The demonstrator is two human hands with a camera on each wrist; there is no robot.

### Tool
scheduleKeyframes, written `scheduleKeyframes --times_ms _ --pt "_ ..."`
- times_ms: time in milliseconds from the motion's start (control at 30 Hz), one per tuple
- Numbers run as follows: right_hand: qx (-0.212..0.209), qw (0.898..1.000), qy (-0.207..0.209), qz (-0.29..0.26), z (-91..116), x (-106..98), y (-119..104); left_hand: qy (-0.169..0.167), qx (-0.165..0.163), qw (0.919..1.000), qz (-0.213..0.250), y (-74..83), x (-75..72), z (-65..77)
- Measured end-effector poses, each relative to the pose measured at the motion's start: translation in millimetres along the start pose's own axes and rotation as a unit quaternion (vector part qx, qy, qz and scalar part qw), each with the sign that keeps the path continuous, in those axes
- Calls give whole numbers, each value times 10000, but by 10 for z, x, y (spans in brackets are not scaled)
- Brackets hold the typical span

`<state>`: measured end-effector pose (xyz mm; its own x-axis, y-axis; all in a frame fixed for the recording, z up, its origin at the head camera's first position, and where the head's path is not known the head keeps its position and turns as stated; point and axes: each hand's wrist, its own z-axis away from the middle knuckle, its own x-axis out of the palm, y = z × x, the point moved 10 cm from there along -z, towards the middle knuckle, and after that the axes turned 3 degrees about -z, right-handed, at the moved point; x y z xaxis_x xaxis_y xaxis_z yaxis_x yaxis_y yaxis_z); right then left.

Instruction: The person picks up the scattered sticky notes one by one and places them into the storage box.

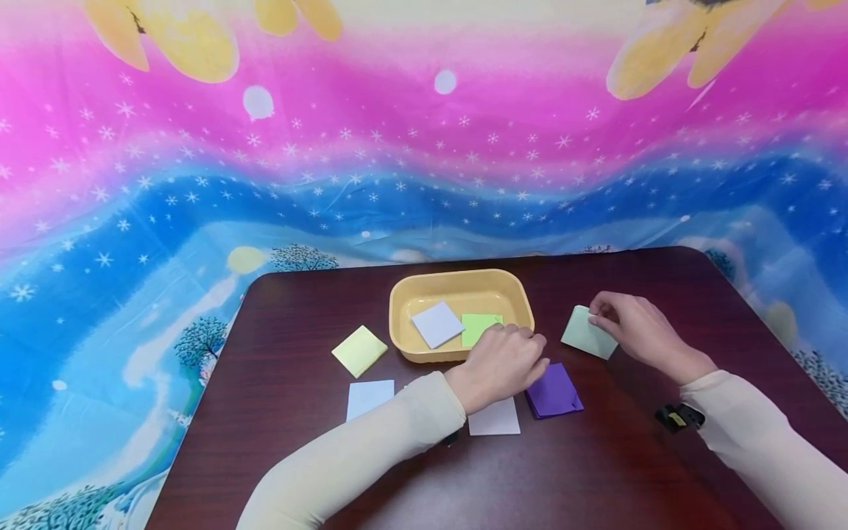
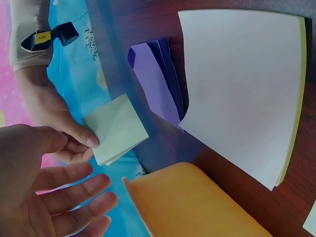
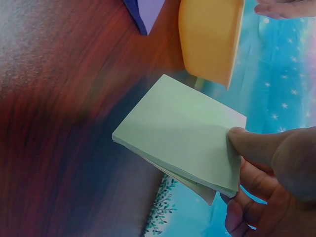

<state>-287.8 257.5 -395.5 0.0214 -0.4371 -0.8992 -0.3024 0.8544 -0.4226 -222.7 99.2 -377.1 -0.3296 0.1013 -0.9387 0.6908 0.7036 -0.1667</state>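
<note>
My right hand (image 1: 639, 335) pinches a pale green sticky note pad (image 1: 587, 333) by its edge, right of the yellow tray (image 1: 424, 355). Up close in the right wrist view, the thumb lies on top of the pad (image 3: 180, 133) and the fingers are beneath; its lower sheets splay a little. Over the tray's front right side hovers my left hand (image 1: 500, 364), with loosely bent fingers and nothing held, as the left wrist view shows. Inside the tray lie a whitish pad (image 1: 437, 324) and a bright green pad (image 1: 477, 329).
In front of the tray lie a purple pad (image 1: 555, 394), a whitish pad (image 1: 495, 419) partly under the left arm, and a pale blue-white pad (image 1: 369, 400). A light yellow pad (image 1: 360, 352) sits left of the tray. A printed cloth (image 1: 424, 162) hangs behind the table.
</note>
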Motion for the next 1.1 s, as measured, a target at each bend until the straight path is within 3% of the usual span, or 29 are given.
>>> scheduleKeyframes --times_ms 633,1100 --pt "-351 9986 379 140 -15 -223 -299 21 -178 9998 54 -101 -83 -27" --pt "-449 9977 466 197 -29 -308 -431 -65 -243 9997 31 -171 -67 -16"
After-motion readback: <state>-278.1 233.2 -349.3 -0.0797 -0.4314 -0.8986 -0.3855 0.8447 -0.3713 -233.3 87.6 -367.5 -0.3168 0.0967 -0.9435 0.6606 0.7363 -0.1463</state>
